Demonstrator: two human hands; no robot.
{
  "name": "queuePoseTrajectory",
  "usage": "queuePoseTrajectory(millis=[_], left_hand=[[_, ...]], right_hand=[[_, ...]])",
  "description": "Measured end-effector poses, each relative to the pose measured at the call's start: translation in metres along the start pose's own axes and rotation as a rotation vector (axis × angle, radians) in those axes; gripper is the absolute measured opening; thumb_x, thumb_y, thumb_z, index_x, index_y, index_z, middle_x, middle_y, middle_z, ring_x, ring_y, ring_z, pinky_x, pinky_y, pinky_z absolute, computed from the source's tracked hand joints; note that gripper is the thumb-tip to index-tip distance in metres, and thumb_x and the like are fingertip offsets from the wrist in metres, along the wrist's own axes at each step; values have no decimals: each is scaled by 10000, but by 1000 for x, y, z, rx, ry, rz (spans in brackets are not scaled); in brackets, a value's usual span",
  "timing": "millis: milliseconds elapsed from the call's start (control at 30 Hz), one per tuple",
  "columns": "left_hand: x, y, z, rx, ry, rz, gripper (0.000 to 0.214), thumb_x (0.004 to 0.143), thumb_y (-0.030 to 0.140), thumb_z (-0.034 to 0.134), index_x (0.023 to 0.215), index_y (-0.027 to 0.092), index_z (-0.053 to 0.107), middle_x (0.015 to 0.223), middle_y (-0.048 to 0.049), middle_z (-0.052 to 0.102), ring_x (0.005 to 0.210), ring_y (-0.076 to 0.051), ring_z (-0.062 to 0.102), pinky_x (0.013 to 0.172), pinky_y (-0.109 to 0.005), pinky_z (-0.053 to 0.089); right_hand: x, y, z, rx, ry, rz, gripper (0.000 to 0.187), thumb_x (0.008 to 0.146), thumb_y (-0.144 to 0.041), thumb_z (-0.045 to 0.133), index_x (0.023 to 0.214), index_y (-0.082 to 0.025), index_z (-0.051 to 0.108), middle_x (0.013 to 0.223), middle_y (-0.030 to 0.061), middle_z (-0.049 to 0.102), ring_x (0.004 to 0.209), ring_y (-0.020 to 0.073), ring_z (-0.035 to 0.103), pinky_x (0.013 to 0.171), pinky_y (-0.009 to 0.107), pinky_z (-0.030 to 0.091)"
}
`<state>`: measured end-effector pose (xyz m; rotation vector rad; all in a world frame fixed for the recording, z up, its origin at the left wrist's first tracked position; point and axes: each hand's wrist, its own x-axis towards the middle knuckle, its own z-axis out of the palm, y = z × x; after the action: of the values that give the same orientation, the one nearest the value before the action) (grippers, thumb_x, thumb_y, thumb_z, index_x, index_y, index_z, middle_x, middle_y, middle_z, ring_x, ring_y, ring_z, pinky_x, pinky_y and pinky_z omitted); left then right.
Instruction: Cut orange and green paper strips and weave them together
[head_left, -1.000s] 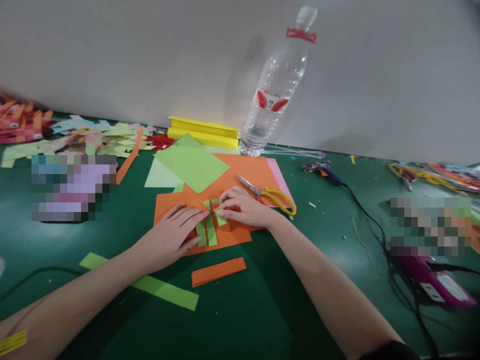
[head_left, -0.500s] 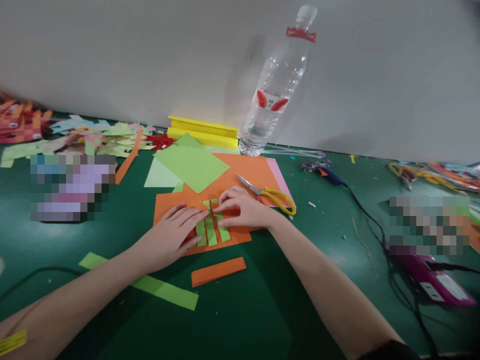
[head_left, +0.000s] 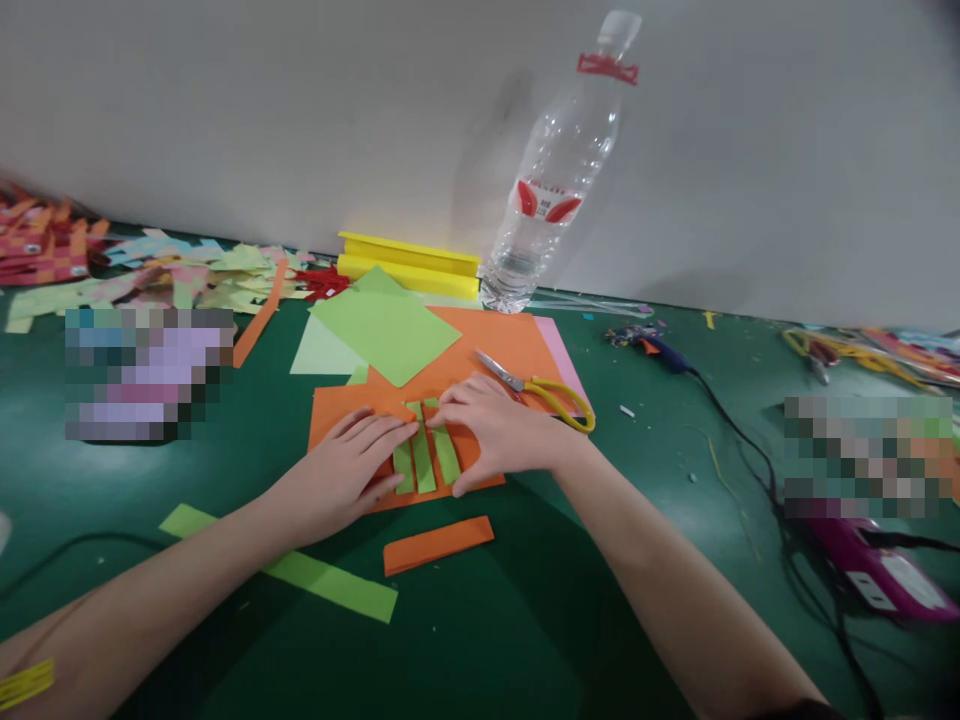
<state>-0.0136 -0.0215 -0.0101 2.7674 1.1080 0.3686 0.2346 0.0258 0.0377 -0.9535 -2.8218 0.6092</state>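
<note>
Green paper strips point(head_left: 424, 462) lie side by side on an orange paper sheet point(head_left: 330, 408), with orange showing between them. My left hand point(head_left: 358, 462) rests flat over the left strips, fingers stretched out and thumb near their lower ends. My right hand point(head_left: 487, 428) is at the right strip, its fingertips touching the top part and the thumb spread down beside the lower end. A folded orange strip point(head_left: 439, 545) lies in front of the sheet. One long green strip point(head_left: 330, 582) passes under my left forearm.
Yellow-handled scissors point(head_left: 559, 395) lie on the stacked paper at right. Behind stand a yellow folded piece point(head_left: 409, 270) and a tilted-looking water bottle point(head_left: 551, 190) by the wall. A glue gun point(head_left: 664, 352) with its cord is right; paper scraps point(head_left: 172, 270) heap up left.
My right hand has shifted slightly, its thumb moving down and away from the right strip's middle. My left hand stays in place. The whole view has slid a little.
</note>
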Motion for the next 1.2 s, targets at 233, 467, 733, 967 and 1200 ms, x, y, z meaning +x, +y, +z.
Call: queuePoseTrajectory(millis=[233,467,733,967,1200], left_hand=[[0,0,0,-3,1,0,455,977,424,322,1370,199,362,1308,-87,532,1230,-242,451,1075,-445,290],[-1,-1,2,6,6,-9,454,974,430,330,1365,206,378,1314,-84,530,1231,-240,455,1080,-444,287],[0,0,-1,2,-6,-6,458,975,417,322,1373,194,360,1310,-97,536,1219,-245,470,1075,-452,290],[0,-1,0,-4,1,-4,453,972,407,337,1382,216,345,1318,-83,533,1234,-246,459,1079,-447,283],[-1,0,-3,-16,-33,27,487,982,350,353,1443,263,224,1420,-38,440,1309,-206,375,1110,-425,242]], right_hand=[[2,-6,-5,1,-13,23,473,731,-476,673,1127,-220,637,1090,96,573,1025,275,464,912,450,366],[7,1,9,-82,132,-12,175,819,-252,572,969,-218,654,966,45,633,946,217,529,1019,482,240],[13,12,17,-38,255,11,108,865,-271,564,915,-202,630,883,38,646,877,199,557,983,433,294],[16,13,21,42,287,98,244,912,-343,496,778,-167,600,805,66,596,808,201,525,735,329,403],[16,13,24,96,320,104,227,903,-288,496,726,-177,583,768,56,597,802,201,534,722,327,409]])
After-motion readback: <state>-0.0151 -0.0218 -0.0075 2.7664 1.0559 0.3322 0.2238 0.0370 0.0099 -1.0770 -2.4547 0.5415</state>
